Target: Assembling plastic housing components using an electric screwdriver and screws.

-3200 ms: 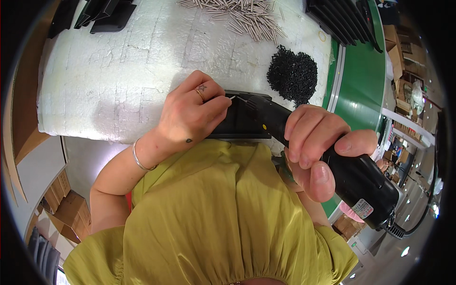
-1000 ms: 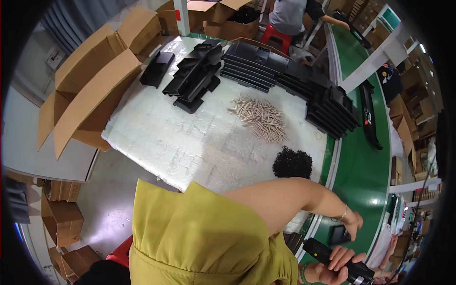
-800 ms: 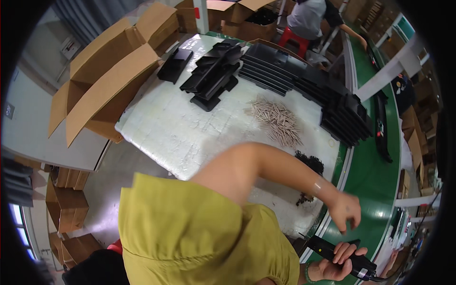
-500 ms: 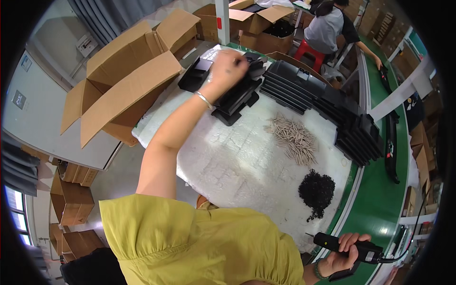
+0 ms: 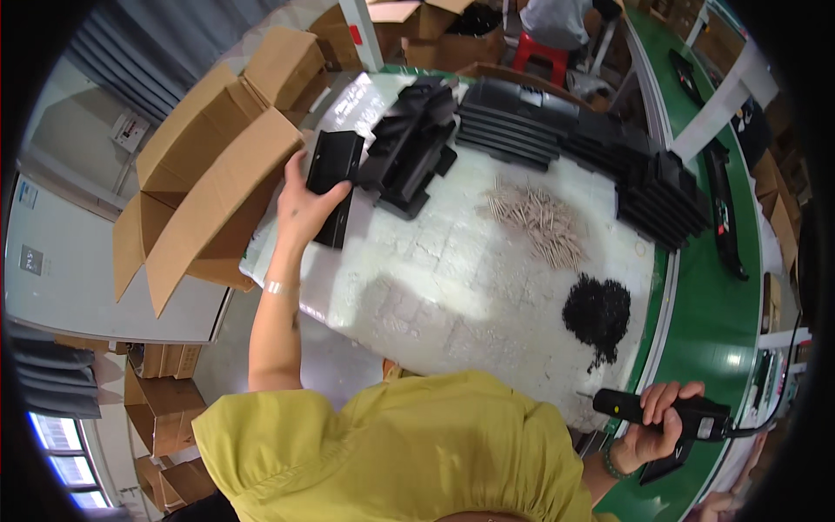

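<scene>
My left hand (image 5: 303,209) is at a long black plastic channel-shaped part (image 5: 336,158) on the table's left side. Its thumb lies over the part's right rim and its fingers are along the left side, gripping across the width; some fingertips are hidden. Just right of it rests a stack of similar black parts (image 5: 409,152). At the lower right, my right hand (image 5: 652,435) is wrapped round a black corded electric screwdriver (image 5: 619,405), its thin bit pointing left. Beyond the bit sit a heap of small black pieces (image 5: 597,315) and a pile of thin beige rods (image 5: 537,222).
Along the table's far right edge stand rows of stacked black panels (image 5: 513,130). An open cardboard box (image 5: 204,196) adjoins the left edge. At right runs a green conveyor (image 5: 709,339) carrying long black parts (image 5: 722,204). Someone sits on a red stool (image 5: 541,56) at the back.
My left hand has come off the black stack, moving left and nearer to the channel-shaped part. My right hand keeps the screwdriver. The whole view has shifted slightly.
</scene>
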Available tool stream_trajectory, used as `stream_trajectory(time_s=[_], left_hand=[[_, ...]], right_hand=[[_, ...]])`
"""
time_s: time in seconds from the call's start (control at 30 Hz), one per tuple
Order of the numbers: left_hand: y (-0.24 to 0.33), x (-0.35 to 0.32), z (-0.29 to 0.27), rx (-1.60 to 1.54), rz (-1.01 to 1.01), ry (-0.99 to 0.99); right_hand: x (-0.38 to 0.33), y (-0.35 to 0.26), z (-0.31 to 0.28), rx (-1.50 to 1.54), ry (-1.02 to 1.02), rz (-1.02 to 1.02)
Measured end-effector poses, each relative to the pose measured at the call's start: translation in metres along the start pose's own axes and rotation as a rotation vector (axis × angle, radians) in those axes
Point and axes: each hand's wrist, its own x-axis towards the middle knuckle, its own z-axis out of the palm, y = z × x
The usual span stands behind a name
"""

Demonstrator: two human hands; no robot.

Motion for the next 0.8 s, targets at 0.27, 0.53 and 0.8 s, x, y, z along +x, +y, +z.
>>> stream_trajectory(time_s=[0.27, 0.53, 0.8], left_hand=[[0.007, -0.132, 0.014, -1.603, -0.465, -0.972], [0.055, -0.131, 0.064, -1.551, -0.340, -0.857], [0.060, -0.148, 0.101, -1.303, -0.107, -0.980]], right_hand=[[0.027, 0.021, 0.010, 0.091, -0.240, 0.076], [0.010, 0.010, 0.005, 0.109, -0.192, 0.027], [-0.003, 0.006, -0.004, 0.063, -0.029, 0.019]])
